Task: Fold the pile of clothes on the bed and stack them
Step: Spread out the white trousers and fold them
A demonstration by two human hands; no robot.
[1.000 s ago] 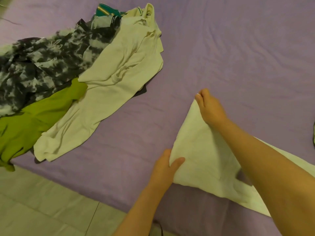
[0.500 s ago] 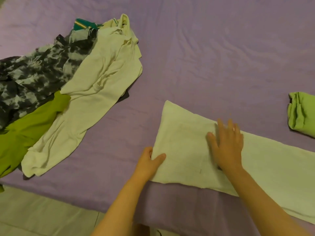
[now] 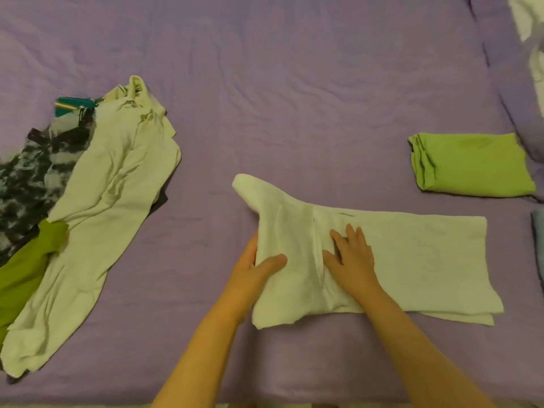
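Head view: the left hand grips the left end of the cream garment, thumb on top and fingers tucked under the raised flap, while the right hand presses flat on its middle with fingers spread. The garment lies on the purple bed, between the unfolded pile at left and a folded green shirt at right.

L hand: fingers hidden under lifted end of cream garment, only thumb shows. Grey-blue fabric cut off at R edge, can't ID. Tie-dye top and green garment in pile partly buried, clipped at L edge. White cloth top R cropped.
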